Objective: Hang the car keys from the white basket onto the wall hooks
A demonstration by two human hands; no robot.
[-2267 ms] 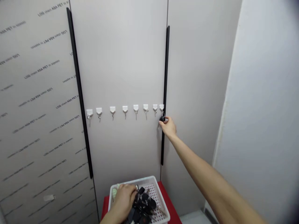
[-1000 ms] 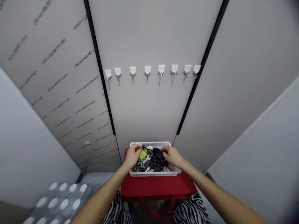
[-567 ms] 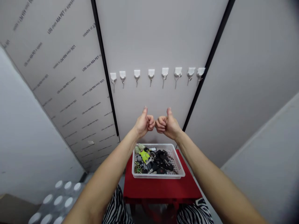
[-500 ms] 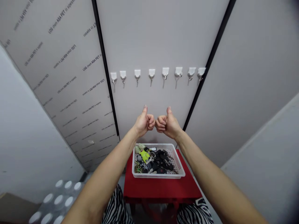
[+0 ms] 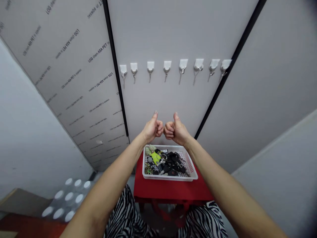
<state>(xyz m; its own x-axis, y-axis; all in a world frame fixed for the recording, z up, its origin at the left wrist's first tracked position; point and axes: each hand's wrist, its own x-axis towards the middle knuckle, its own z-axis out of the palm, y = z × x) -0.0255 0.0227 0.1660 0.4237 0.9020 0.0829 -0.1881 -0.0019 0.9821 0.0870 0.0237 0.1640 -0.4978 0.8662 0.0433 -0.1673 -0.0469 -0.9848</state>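
My left hand and my right hand are raised side by side in front of the wall panel, each a closed fist with the thumb pointing up and nothing in it. Their knuckles nearly touch. Just below them a white perforated basket sits on a small red stool. The basket holds a heap of keys and fobs, mostly black, with one bright green tag. Higher on the grey panel runs a row of several white adhesive hooks, all bare.
Black vertical strips divide the grey wall panels; the left panel carries printed film text. A pack of white-capped bottles lies on the floor at lower left. My zebra-patterned trouser legs flank the stool. A plain wall rises on the right.
My right hand left the rightmost hook and both hands went to the basket, then rose from it into thumbs-up fists. The view has since tilted slightly; the hands hold still.
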